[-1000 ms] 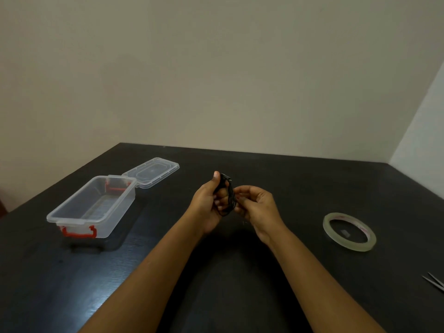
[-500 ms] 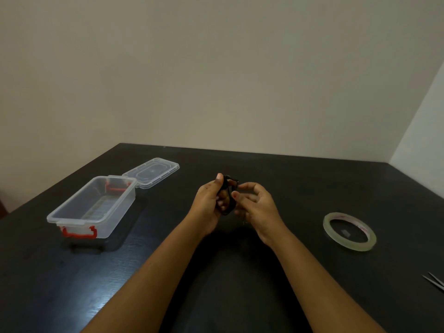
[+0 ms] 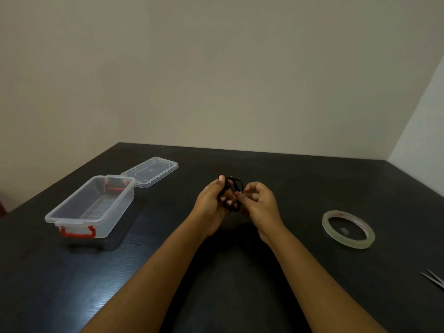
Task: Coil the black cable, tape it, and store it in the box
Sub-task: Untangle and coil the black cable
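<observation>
Above the dark table (image 3: 300, 183), the left hand (image 3: 211, 205) grips the coiled black cable (image 3: 235, 188) while the right hand (image 3: 260, 205) pinches it with fingertips, the open clear box (image 3: 79, 219) at left and the tape roll (image 3: 348, 229) at right.

Clear rectangular plastic box (image 3: 96, 207) sitting left on dark wooden table (image 3: 300, 183), flat clear plastic lid (image 3: 150, 171) lying just behind it; ring-shaped clear tape roll (image 3: 348, 229) lying right, thin metal scissor tips (image 3: 434, 281) lying nearer, far right.
</observation>
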